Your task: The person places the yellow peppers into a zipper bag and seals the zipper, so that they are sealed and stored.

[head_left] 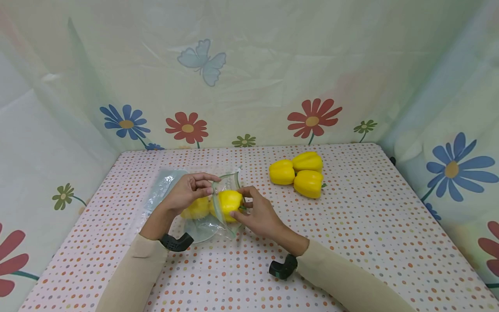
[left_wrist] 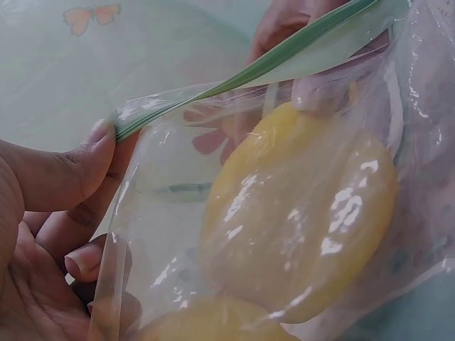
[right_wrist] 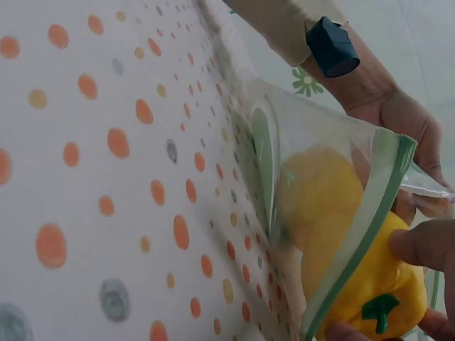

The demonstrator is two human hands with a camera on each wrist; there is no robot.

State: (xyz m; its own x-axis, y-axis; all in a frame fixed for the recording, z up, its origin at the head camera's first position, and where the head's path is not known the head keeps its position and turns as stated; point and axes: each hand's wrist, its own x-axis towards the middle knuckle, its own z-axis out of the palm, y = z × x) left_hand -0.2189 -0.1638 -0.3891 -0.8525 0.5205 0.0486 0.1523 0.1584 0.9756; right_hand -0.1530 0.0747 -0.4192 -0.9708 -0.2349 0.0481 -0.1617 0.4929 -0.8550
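A clear bag with a green-edged mouth [left_wrist: 284, 57] lies on its side, mouth facing right in the head view. My left hand [head_left: 191, 190] pinches the bag's edge between thumb and fingers. My right hand [head_left: 259, 212] grips a yellow pepper [head_left: 229, 204] by its stem end, with the pepper partly inside the mouth. Another yellow pepper [head_left: 196, 209] sits deeper in the bag, seen through the plastic. In the right wrist view, the green stem [right_wrist: 380, 310] of the held pepper points out of the bag.
Three yellow peppers [head_left: 308, 183] lie close together at the back, right of the hands. A pale blue-green flat item [head_left: 165, 184] lies under clear plastic at the left, and a similar rounded surface [head_left: 200, 230] shows beneath the bag. A dotted cloth [head_left: 351, 216] covers the table.
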